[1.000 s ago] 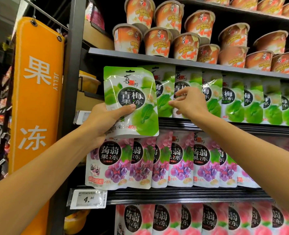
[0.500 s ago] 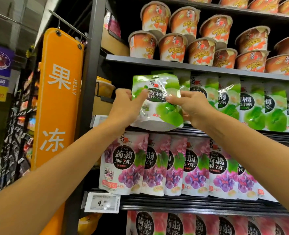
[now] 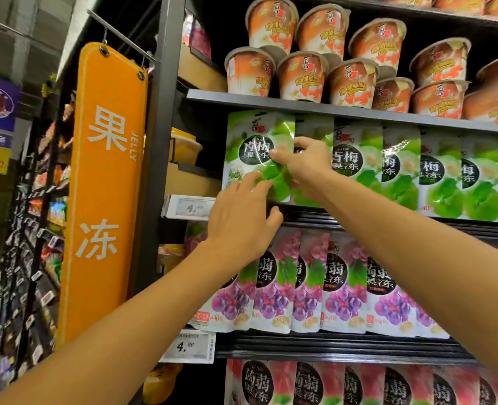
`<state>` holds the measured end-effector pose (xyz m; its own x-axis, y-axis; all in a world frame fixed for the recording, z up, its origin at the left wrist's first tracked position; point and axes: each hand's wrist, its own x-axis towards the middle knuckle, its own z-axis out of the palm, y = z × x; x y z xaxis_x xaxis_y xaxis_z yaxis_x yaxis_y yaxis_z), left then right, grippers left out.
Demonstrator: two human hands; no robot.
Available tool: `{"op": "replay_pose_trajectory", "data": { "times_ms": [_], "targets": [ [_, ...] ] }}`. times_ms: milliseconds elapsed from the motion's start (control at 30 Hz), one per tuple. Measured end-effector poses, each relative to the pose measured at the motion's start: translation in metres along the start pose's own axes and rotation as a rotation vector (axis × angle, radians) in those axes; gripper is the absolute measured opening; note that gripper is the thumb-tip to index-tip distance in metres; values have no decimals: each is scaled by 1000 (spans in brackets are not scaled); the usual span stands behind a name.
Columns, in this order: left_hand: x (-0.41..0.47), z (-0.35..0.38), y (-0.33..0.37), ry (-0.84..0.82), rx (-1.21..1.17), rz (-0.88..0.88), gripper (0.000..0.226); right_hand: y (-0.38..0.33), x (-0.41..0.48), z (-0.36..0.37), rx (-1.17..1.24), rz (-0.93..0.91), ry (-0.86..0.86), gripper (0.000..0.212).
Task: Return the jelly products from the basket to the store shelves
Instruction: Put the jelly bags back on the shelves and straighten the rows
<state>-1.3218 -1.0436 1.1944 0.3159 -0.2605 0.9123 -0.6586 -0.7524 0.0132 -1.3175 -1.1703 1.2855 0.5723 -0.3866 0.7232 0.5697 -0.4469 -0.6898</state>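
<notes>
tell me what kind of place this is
Most likely a supermarket's jelly aisle: shelves stocked with rows of identical green jelly pouches, price tags on the shelf edges, and an orange sign reading JELLY.

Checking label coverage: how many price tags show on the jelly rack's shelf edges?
2. Upper tag, just left of the left hand; lower tag, below the purple pouches' left end. The arms may hide others.

The green pouches (image 3: 399,171) stand edge to edge in their row, and the upper shelf (image 3: 329,111) sits just over their tops. Open room shows only in the dark slot between the end pouch (image 3: 250,141) and the post (image 3: 160,171). A box (image 3: 189,182) fills the slot's lower part. The sign (image 3: 107,185) hangs just left of the post.
</notes>
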Motion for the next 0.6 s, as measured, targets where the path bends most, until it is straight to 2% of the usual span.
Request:
{"op": "replay_pose_trajectory", "data": {
  "times_ms": [133,233,367,467,600],
  "targets": [
    [-6,8,-5,-18,13,10,55,1,-4,-5,-43,19,-72,18],
    [-10,13,-8,-21,29,30,59,2,-14,-15,-207,-18,-114,40],
    [-12,15,-12,-15,53,53,60,12,-29,-26,-401,-106,-128,25],
    [-10,16,-13,-10,85,52,58,16,-30,-29,-574,-165,-66,33],
    [-8,17,-14,-32,131,33,58,17,-24,-23,-591,-129,-78,24]
  ]
}}
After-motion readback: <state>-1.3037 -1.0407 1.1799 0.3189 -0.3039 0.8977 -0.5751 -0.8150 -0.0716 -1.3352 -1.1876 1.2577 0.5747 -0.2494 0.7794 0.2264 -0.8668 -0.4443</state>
